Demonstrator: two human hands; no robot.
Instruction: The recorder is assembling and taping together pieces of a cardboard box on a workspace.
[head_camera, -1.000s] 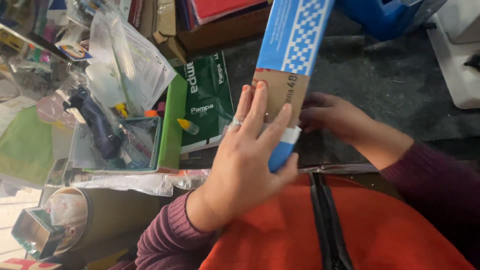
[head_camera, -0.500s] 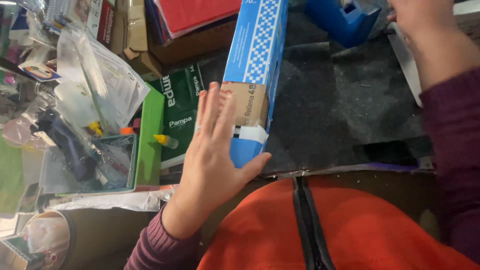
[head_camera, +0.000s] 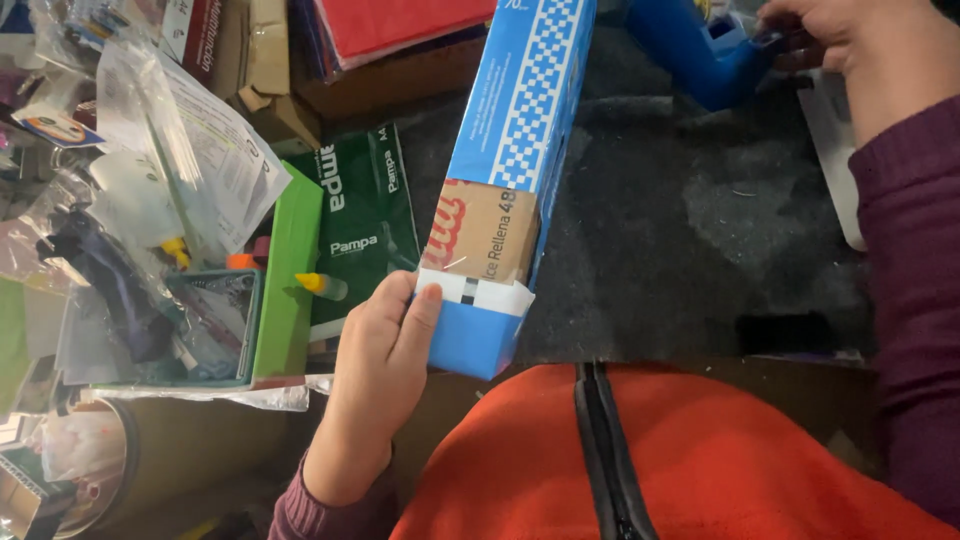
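An orange-red garment (head_camera: 640, 460) with a dark zip down its middle fills the nearest part of the view. Just above it, the near end of a long blue box (head_camera: 520, 150) is gripped by the left hand (head_camera: 385, 365): the thumb is laid on the front face, while the fingers are wrapped behind the edge and hidden. The box is held tilted, its near end just over the garment and its far end reaching toward the top of the view. A white checkered band is printed along its blue face, a tan cardboard patch (head_camera: 480, 232) is fixed across the lower part, and a strip of white tape (head_camera: 472, 292) is stuck below that patch.

To the left, a green tray edge (head_camera: 285, 280), a small glue bottle with a yellow tip (head_camera: 322, 286), a dark green paper packet (head_camera: 365, 225) and clear plastic bags (head_camera: 180, 150) are seen crowded together. A cardboard tube (head_camera: 110, 470) is laid at the lower left.

Behind the box, a dark grey felt-like surface (head_camera: 680, 230) is spread out. Farther off, at the upper right, the right hand (head_camera: 825, 35) is rested on a blue plastic object (head_camera: 700, 50), the fingers curled against it; whether it is actually gripped cannot be told. Red sheets (head_camera: 400, 20) are stacked at the top.
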